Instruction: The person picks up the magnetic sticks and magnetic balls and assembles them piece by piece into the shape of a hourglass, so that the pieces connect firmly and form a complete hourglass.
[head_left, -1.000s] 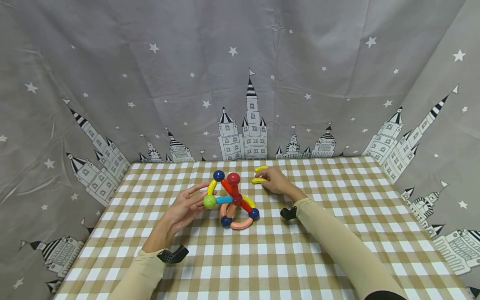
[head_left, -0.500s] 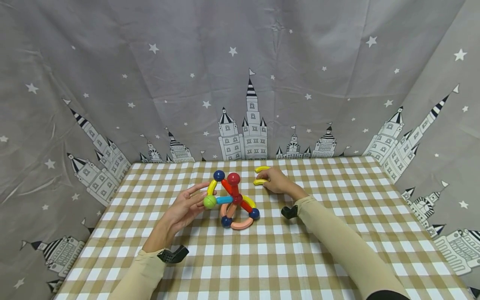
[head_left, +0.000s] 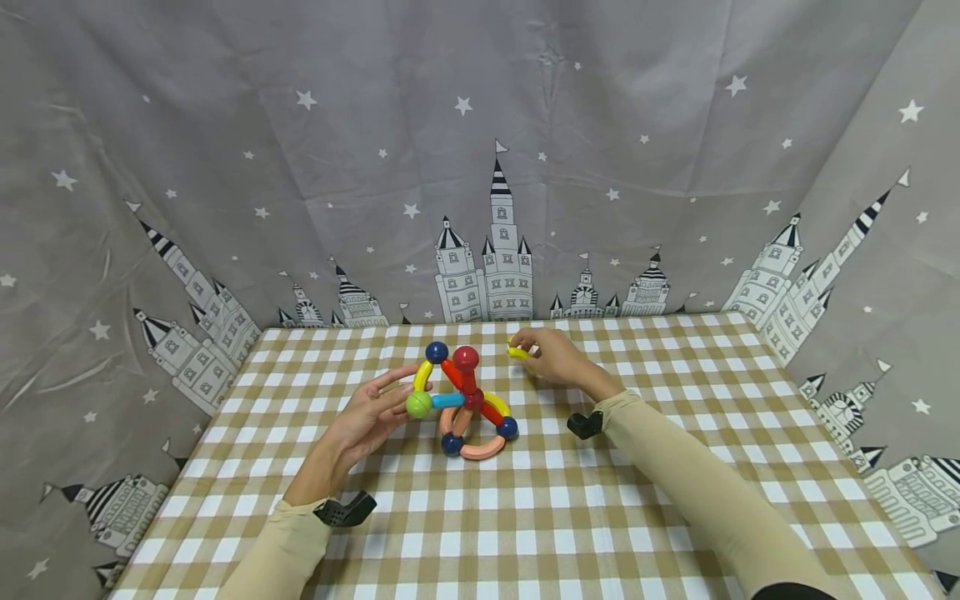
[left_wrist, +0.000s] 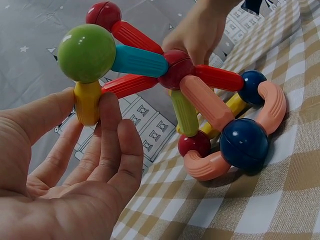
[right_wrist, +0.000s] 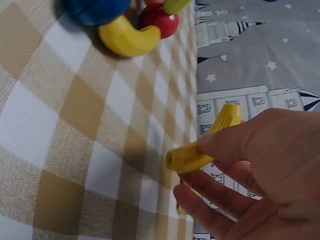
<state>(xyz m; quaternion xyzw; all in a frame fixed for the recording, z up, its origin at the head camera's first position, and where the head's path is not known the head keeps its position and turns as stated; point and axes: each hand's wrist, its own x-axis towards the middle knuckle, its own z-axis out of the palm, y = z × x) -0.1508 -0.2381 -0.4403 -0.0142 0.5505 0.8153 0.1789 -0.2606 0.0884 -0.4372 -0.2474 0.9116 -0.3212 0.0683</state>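
Note:
A magnetic ball-and-rod structure (head_left: 471,400) stands on the tablecloth with colourful balls and rods. At its left side my left hand (head_left: 366,421) pinches the curved yellow rod (left_wrist: 87,104) under the green ball (left_wrist: 86,53), between thumb and fingers. Right of the structure, my right hand (head_left: 557,357) grips a loose curved yellow rod (right_wrist: 192,156), thumb on top, just above the cloth. Another yellow rod (right_wrist: 182,207) lies behind the fingers, mostly hidden by them. In the left wrist view, the right hand (left_wrist: 197,35) is partly covered by the structure.
A brown-and-white checked tablecloth (head_left: 495,517) covers the table. Behind and at both sides hangs a grey curtain (head_left: 337,167) printed with castles and stars. Both wrists carry small black devices.
My right hand has lifted the nearer yellow rod slightly from the cloth, away from me and toward the other rod, which it now largely covers. The left hand and the structure hold still.

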